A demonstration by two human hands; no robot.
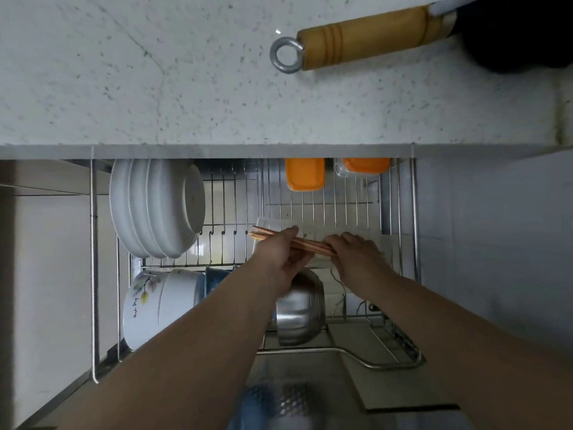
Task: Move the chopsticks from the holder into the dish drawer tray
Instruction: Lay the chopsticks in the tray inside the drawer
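Both hands [280,256] around chopsticks [305,245]

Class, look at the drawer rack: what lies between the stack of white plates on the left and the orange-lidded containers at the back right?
In the head view, only bare wire rack lies between the white plates and the orange-lidded containers.

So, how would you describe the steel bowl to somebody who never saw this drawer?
Look in the open wire dish drawer below the countertop. At its near side, under the left hand, lies the steel bowl, the only shiny metal one beside white bowls.
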